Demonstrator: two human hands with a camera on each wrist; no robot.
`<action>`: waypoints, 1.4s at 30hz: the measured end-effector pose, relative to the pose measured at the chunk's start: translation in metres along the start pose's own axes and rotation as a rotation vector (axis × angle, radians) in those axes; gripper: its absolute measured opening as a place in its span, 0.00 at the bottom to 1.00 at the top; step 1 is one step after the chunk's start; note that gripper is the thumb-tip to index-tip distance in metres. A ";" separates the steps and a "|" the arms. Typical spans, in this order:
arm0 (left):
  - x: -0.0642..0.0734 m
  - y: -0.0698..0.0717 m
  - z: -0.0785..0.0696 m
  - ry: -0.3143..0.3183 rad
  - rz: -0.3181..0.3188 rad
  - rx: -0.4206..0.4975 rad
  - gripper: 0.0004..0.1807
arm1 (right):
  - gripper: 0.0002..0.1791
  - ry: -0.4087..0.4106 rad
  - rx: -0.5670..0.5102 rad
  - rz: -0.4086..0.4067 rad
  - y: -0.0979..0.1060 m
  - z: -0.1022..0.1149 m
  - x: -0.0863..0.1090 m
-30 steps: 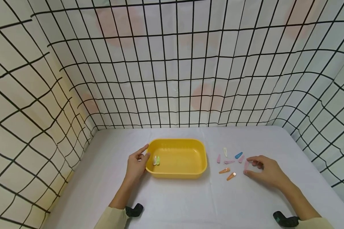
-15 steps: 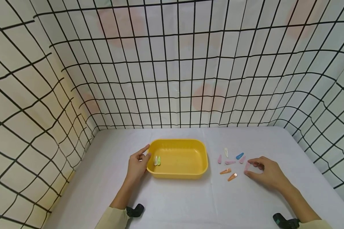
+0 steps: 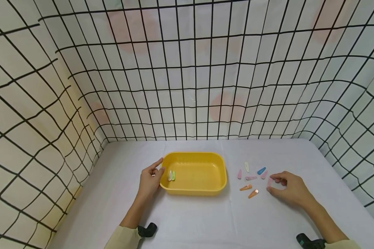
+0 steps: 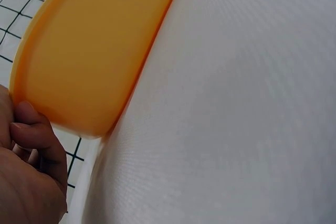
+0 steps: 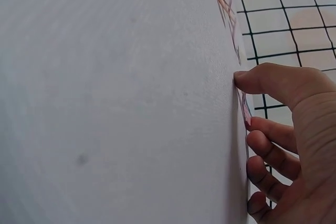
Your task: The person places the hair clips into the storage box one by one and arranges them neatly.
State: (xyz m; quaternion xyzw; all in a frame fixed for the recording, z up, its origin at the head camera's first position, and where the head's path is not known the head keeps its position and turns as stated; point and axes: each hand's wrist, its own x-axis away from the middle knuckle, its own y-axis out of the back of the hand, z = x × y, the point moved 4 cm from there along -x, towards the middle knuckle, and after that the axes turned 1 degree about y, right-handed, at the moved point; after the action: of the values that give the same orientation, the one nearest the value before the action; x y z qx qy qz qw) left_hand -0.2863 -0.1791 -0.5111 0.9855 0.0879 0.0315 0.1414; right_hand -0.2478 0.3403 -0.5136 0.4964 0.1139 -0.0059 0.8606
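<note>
At the left end of the yellow tray (image 3: 193,192), my left hand (image 3: 148,180) grips the rim with thumb and fingers. In the left wrist view, my left hand (image 4: 34,174) has its fingers at the tray's end wall (image 4: 89,56). A white and a green hair clip (image 3: 173,175) lie side by side inside, near that end. To the right of the tray, my right hand (image 3: 291,189) pinches a pink hair clip (image 3: 269,182) by its two ends, down at the cloth. The right wrist view shows this clip (image 5: 244,111) between thumb and forefinger, edge-on.
Loose hair clips lie between tray and right hand: white (image 3: 247,167), blue (image 3: 261,171), several pink (image 3: 250,178) and two orange (image 3: 245,187). White cloth (image 3: 205,221) covers the table. Black wire grid (image 3: 202,79) encloses the back and sides.
The whole head view shifts slightly. Both hands keep their places, the left on the tray and the right on the pink hair clip.
</note>
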 end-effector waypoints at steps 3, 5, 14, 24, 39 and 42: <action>0.000 0.000 0.000 0.001 0.000 -0.002 0.24 | 0.27 -0.004 0.004 0.004 -0.001 -0.001 -0.001; 0.000 -0.001 0.001 0.002 0.003 0.000 0.24 | 0.27 -0.008 0.003 0.004 -0.001 -0.001 -0.002; 0.000 -0.002 0.001 -0.037 0.007 0.007 0.24 | 0.27 -0.020 0.014 0.006 0.006 -0.002 -0.006; 0.000 0.000 0.001 -0.042 0.004 0.003 0.23 | 0.25 0.060 0.029 -0.022 0.020 0.014 -0.016; 0.001 0.001 0.000 -0.053 0.015 0.000 0.23 | 0.22 0.180 -0.045 -0.060 0.030 0.063 -0.036; 0.001 0.001 0.000 -0.054 0.011 0.001 0.23 | 0.23 0.198 -0.041 -0.048 0.028 0.073 -0.042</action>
State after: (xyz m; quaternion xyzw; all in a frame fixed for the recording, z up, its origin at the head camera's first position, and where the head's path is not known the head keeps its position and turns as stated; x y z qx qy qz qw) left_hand -0.2849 -0.1794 -0.5104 0.9865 0.0788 0.0054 0.1432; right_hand -0.2710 0.2874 -0.4458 0.4741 0.2104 0.0250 0.8546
